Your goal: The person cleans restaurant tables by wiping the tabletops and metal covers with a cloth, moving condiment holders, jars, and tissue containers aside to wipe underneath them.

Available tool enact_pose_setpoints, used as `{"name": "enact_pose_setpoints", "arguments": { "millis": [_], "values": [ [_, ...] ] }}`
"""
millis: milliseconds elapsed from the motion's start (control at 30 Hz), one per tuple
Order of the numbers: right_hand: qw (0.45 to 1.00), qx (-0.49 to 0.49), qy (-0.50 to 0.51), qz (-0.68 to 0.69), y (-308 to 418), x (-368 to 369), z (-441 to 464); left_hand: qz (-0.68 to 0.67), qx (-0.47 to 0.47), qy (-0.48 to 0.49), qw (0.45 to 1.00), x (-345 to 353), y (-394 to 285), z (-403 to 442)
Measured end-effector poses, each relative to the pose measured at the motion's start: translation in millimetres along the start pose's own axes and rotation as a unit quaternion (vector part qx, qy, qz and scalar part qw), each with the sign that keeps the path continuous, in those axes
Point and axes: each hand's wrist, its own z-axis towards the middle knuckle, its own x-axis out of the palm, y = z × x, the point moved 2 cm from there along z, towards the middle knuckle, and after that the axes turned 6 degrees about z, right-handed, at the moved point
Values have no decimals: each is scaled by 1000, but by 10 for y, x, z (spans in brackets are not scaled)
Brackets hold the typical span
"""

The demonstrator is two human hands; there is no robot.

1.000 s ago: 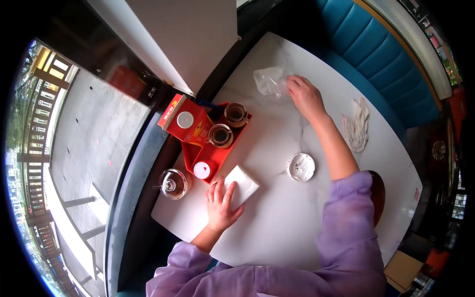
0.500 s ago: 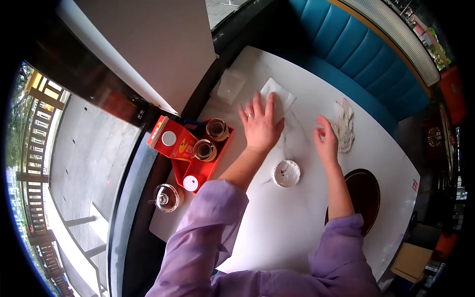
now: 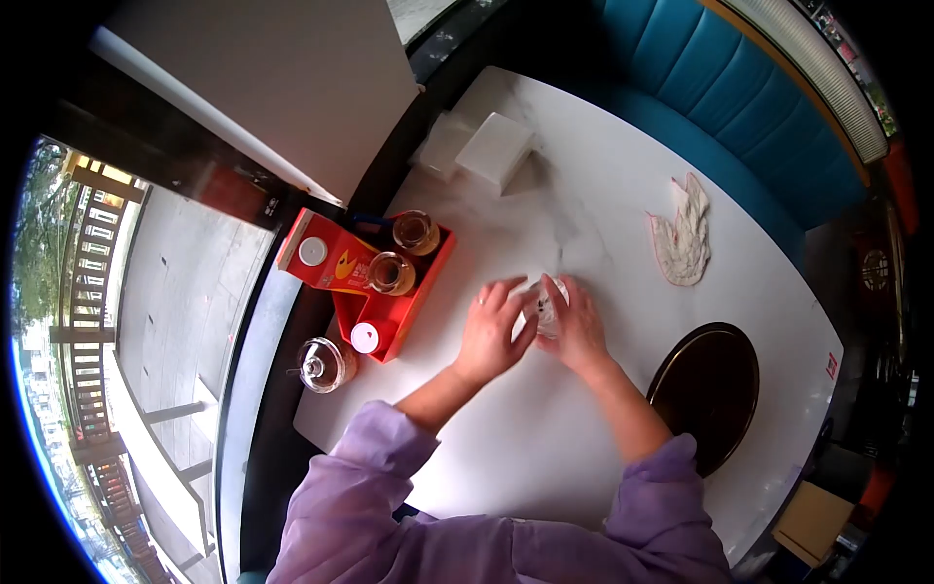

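Observation:
Between my hands sits a small round white dish (image 3: 548, 304) with dark marks inside, on the marble-patterned table (image 3: 506, 428). My left hand (image 3: 492, 331) curls its fingers and thumb round the dish's left side. From the right, my right hand (image 3: 576, 329) closes over the rim, thumb nearer me and fingers on the far side. The fingers cover part of the dish. Farther up the table, a white box-shaped block (image 3: 495, 149) lies beside a second whitish block (image 3: 446, 144).
Left of my hands, a red tray (image 3: 425, 304) holds two glass jars (image 3: 416, 234), a red carton (image 3: 326, 255) and a white-lidded container (image 3: 366, 337). A lidded glass pot (image 3: 326, 366) stands nearby. On the right are a crumpled cloth (image 3: 681, 238) and a dark round tray (image 3: 705, 394).
My left hand has left the white block and come back to the dish. My right hand has moved left from near the cloth to the dish. The white block now sits closer to the other one.

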Motion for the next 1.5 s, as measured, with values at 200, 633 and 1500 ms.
{"name": "enact_pose_setpoints", "arguments": {
  "millis": [200, 633, 1500],
  "values": [
    [997, -64, -48, 6, 33, 243, 899, -228, -417, 97, 874, -323, 272, -1913],
    [997, -59, 10, -43, 476, 552, 1718, -220, -537, -127, 804, -1002, 740, -2507],
    [914, 228, -271, -198, -1617, -676, 788, -34, -425, 90, 900, -724, 615, -2471]
  ]
}}
